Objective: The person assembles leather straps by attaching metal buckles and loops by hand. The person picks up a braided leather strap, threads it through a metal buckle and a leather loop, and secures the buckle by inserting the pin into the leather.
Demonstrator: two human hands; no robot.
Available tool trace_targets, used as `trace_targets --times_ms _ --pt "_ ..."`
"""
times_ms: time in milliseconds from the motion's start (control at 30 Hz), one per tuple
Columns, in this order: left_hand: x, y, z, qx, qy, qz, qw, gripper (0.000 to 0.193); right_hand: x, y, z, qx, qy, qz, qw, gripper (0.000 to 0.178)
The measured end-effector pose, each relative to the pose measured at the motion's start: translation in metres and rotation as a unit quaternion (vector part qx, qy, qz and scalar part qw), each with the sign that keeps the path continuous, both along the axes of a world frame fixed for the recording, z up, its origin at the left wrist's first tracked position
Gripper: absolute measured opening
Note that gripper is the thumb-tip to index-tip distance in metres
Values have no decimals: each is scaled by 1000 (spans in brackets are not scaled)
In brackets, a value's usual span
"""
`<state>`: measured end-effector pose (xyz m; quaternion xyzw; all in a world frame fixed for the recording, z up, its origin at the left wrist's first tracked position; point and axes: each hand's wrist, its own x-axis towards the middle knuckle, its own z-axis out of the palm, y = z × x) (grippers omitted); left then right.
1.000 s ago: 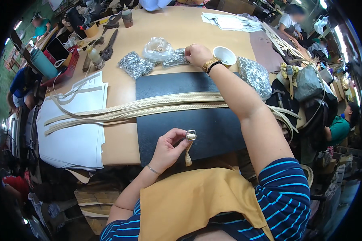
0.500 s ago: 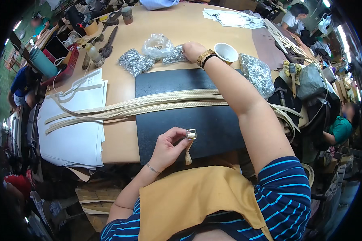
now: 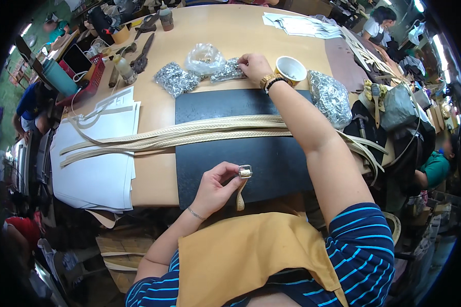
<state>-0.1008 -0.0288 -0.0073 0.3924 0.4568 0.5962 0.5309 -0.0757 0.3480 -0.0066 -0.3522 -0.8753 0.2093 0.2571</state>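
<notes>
One buckled strap (image 3: 242,180) overhangs mat edge (image 3: 225,197); left hand (image 3: 215,188) pinching.

Place: a leather-goods workshop, busy and crowded.
Bench: big wooden worktable (image 3: 230,36) with a black cutting mat (image 3: 271,153).
Materials: long tan straps (image 3: 179,134), bags of metal fittings (image 3: 175,79).
Tools: pliers (image 3: 141,56), glue bottle (image 3: 124,69).

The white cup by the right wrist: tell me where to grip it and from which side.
Grip the white cup by its rim, coming from above. It stands upright with its mouth open to the top, so the rim is the exposed edge. The right hand and wrist lie against its left side and a bag of silver metal parts sits close on its right, so the sides are probably crowded.
</notes>
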Motion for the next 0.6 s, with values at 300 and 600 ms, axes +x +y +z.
trace_targets --times_ms 300,600 --pt "4 -2 1 183 261 92 943 18 56 -123 44 -325 215 134 911 20" --pt "3 -8 3 317 477 69 817 25 174 -258 44 -410 146 211 875 11"
